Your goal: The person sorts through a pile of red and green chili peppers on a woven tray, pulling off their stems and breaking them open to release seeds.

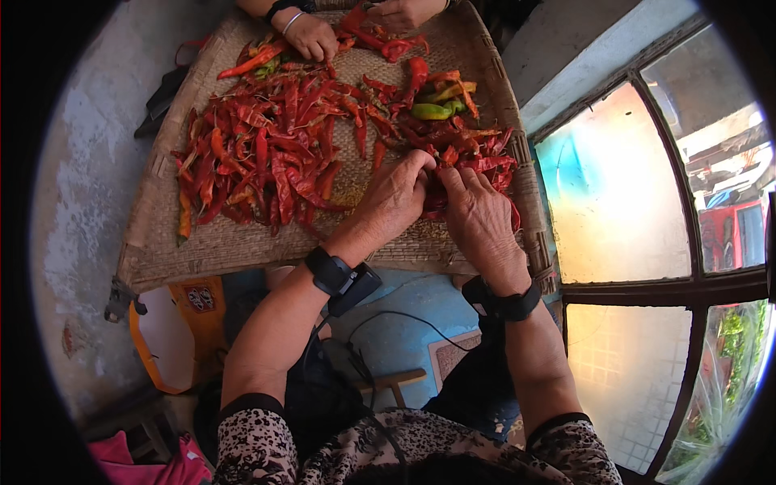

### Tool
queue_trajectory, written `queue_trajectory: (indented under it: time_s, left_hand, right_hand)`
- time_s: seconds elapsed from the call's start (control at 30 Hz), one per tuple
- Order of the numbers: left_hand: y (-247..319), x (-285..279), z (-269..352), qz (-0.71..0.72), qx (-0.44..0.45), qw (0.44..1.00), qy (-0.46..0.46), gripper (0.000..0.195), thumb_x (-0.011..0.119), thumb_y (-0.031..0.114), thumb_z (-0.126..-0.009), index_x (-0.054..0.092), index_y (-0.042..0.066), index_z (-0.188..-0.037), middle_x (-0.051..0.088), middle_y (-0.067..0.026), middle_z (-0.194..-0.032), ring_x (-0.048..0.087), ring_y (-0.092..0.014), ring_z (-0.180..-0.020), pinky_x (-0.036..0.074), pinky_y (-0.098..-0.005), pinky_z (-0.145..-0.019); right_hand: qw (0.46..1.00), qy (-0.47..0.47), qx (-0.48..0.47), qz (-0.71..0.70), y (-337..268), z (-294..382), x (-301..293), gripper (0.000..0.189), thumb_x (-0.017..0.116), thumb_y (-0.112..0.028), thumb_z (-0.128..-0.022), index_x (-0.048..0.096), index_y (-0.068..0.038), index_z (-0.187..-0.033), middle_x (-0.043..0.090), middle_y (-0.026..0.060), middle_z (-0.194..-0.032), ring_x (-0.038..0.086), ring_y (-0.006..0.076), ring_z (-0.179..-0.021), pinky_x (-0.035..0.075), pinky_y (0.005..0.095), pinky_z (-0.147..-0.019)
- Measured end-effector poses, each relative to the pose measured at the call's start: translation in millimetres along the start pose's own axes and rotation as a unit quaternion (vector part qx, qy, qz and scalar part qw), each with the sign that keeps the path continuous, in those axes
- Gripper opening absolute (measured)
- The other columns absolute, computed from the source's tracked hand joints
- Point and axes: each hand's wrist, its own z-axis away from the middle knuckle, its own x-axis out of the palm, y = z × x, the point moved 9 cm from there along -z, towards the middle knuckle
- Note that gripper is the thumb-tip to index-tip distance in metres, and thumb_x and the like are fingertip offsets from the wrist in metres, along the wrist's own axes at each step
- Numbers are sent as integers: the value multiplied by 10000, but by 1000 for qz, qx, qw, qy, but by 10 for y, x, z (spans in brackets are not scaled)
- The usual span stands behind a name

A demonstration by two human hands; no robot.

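Observation:
A woven tray lies before me with a large heap of red chili peppers on its left half. My left hand and my right hand are close together over a smaller pile of dried red peppers at the right. The fingers of both hands are bent at a red pepper; its lower part is hidden by the hands, and how each hand grips it cannot be told. A green pepper and orange ones lie just beyond. Yellow seeds are scattered on the weave.
Across the tray, another person's hand touches peppers, and their other hand is by the far edge. A framed window stands at the right. Below the tray are a yellow-orange box, a small wooden stool and a black cable.

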Motion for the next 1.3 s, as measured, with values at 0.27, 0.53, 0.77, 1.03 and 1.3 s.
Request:
queue_trajectory:
  time_s: [0.27,0.53,0.77,1.03,1.3]
  left_hand:
    - [-372,-402,-258,-367,-64,928,-13,352,616,103,-873,491,51,-1198,550,-194,-1126,488,-378,-1106,449,-471,-878]
    - [-613,-144,-486,-412,-108,903,-55,429,624,78,-842,483,52,-1246,576,-233,-1128,541,-431,-1059,482,-469,-882]
    - [-191,-127,-628,-136,4,989,54,183,549,-63,-805,550,1,-977,600,-186,-951,610,-375,-916,495,-441,-764]
    - [76,-243,-606,-120,24,991,56,226,559,135,-938,581,24,-1134,606,-130,-1012,615,-300,-878,509,-400,-776]
    - [-755,-936,-413,-464,-214,860,-4,488,659,182,-873,486,47,-1309,465,-200,-1339,613,-412,-1012,529,-488,-816]
  right_hand:
    - [997,-48,-55,-18,-155,82,144,262,617,-41,-740,569,-64,-996,560,102,-898,603,263,-872,521,338,-641]
    - [994,-80,-59,-36,-201,154,156,257,591,-50,-778,587,-47,-1035,561,92,-881,607,266,-890,525,359,-642]
    - [993,-92,-53,-52,-193,147,188,273,617,-44,-739,596,-38,-1011,577,96,-934,598,241,-937,540,325,-658]
    - [994,-91,-48,-34,-155,145,163,274,602,-59,-763,599,-40,-1036,582,95,-952,600,244,-945,544,327,-659]
    - [992,-103,-54,-39,-165,161,204,301,610,-42,-753,596,-39,-1053,580,96,-937,603,247,-939,541,329,-660]
